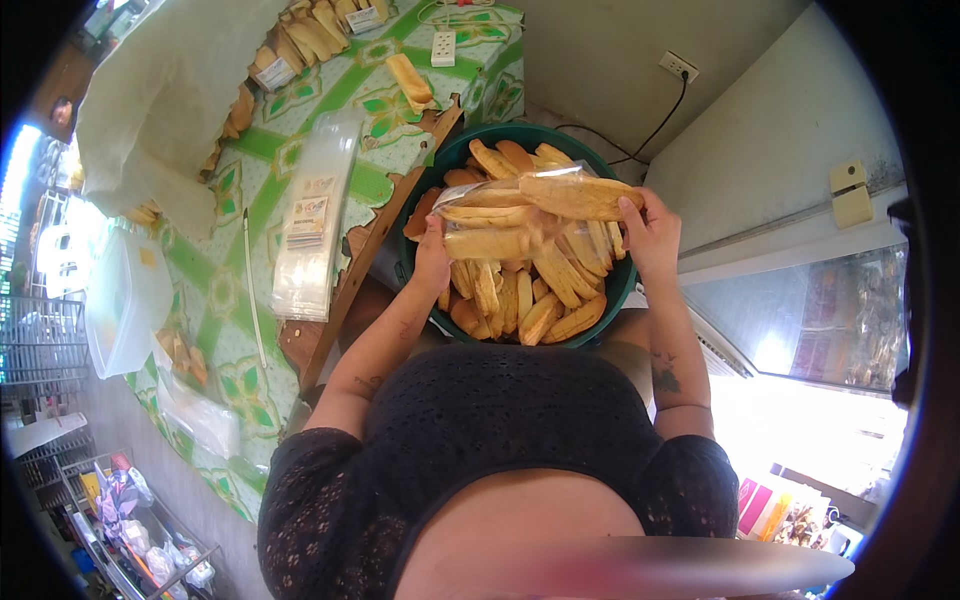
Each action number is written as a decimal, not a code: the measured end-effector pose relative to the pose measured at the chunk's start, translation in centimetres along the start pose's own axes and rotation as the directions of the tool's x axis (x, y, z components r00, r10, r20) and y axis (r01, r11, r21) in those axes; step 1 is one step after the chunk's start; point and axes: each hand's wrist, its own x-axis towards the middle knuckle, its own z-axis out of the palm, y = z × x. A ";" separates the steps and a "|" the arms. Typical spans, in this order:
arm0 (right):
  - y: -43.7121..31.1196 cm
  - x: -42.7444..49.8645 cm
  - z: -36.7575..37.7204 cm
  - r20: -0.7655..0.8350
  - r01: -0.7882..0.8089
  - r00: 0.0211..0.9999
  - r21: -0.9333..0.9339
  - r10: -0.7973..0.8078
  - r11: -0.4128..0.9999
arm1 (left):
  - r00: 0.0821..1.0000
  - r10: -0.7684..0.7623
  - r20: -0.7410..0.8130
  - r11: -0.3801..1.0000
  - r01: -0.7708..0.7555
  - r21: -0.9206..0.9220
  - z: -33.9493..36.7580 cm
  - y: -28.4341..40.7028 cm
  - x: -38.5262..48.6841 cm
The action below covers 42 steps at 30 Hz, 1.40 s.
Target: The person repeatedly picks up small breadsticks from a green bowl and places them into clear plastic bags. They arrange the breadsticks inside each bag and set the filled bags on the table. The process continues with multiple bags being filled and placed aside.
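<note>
A clear plastic bag point(536, 225) with several long slices of toasted bread in it lies across my two hands, above a round green tub point(630, 289). My left hand point(433, 251) grips the bag at its left end. In my right hand point(651, 229) is the end of a long bread slice point(577, 196), held between thumb and fingers at the bag's right side; whether this slice is partly inside the bag I cannot tell. Below, many more bread slices point(525, 304) fill the tub.
On the table with a green patterned cloth point(225, 289), left of the tub, lie a stack of flat clear bags point(315, 217), a thin white strip point(253, 289), a single bread slice point(409, 79), packed bread point(304, 37), a power strip point(443, 49) and a translucent plastic container point(127, 300).
</note>
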 end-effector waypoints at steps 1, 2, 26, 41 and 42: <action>0.1 0.1 -0.2 0.103 -0.108 0.989 0.030 0.104 0.994 | 1.000 -0.012 -0.019 1.000 0.011 -0.016 0.1 0.0 -0.1; 0.1 0.3 -0.4 0.201 -0.224 0.957 0.062 0.208 0.973 | 1.000 -0.012 -0.026 0.998 0.011 -0.059 0.2 0.1 -0.2; -2.0 1.4 3.2 0.550 0.637 0.635 0.024 -0.543 0.770 | 0.953 -0.298 -0.052 0.954 0.295 -0.048 3.0 3.2 -0.7; -2.4 0.4 1.3 0.656 0.866 0.430 -0.105 -0.620 0.490 | 0.943 -0.329 -0.045 0.944 0.329 0.002 0.3 4.5 0.1; -2.3 0.3 1.7 0.643 0.887 0.390 -0.068 -0.659 0.458 | 0.964 -0.265 -0.021 0.964 0.265 -0.005 0.7 4.1 0.0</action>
